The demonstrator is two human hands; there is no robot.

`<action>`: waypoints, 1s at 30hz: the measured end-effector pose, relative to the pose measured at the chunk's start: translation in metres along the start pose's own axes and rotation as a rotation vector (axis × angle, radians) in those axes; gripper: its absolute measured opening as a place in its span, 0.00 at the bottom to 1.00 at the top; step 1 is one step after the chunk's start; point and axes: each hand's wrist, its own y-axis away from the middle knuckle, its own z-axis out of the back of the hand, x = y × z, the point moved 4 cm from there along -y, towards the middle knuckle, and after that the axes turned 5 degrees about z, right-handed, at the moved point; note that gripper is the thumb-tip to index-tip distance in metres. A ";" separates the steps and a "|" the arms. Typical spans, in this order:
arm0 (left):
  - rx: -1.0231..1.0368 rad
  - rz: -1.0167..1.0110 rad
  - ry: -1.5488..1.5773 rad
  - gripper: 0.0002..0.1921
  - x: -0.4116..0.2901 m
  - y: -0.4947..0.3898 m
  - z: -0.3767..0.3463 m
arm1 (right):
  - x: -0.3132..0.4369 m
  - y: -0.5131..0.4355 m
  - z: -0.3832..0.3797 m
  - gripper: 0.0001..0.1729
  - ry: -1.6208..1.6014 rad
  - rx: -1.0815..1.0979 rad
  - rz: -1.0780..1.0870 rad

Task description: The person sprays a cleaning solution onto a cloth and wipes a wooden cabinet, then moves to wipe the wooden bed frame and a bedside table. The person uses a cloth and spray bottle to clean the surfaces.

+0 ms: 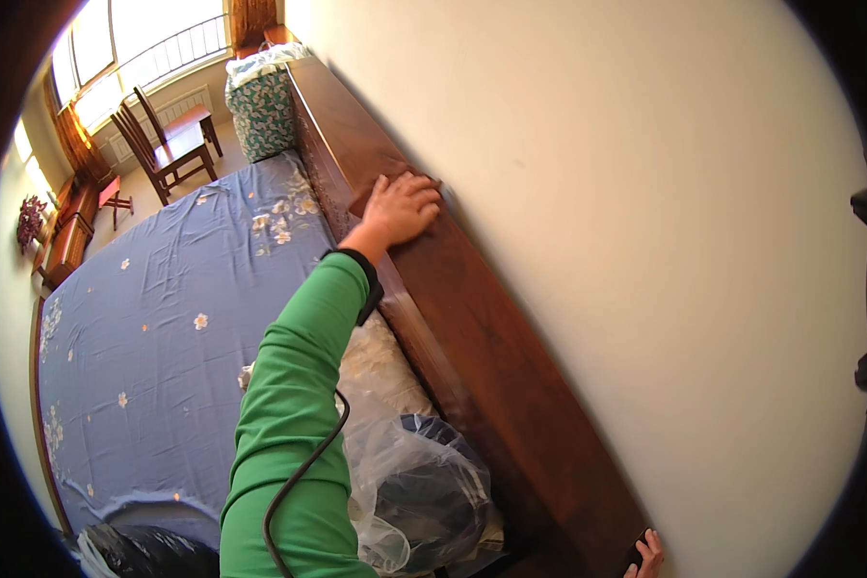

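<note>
My left hand [402, 208], in a green sleeve with a black wristband [371, 285], presses palm down on a brown cloth [361, 200]. The cloth is much the same colour as the wood, and most of it is hidden under the hand. Both rest on the flat top of a dark wooden headboard [491, 361], which runs along the wall. At the bottom right edge, by the near end of the headboard, my right hand [649, 555] shows only its fingers, curled at a small dark object [634, 553] that is partly cut off.
A bed with a blue floral sheet [180, 347] lies left of the headboard. A clear plastic bag with dark contents [433, 498] sits near me. A green patterned storage bag [261, 112] stands at the far end. Wooden chairs [177, 148] are beyond. A black cable [303, 469] hangs along my sleeve.
</note>
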 end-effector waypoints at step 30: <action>0.086 0.112 -0.134 0.26 -0.048 0.043 0.002 | -0.010 0.006 0.001 0.22 -0.039 0.024 -0.129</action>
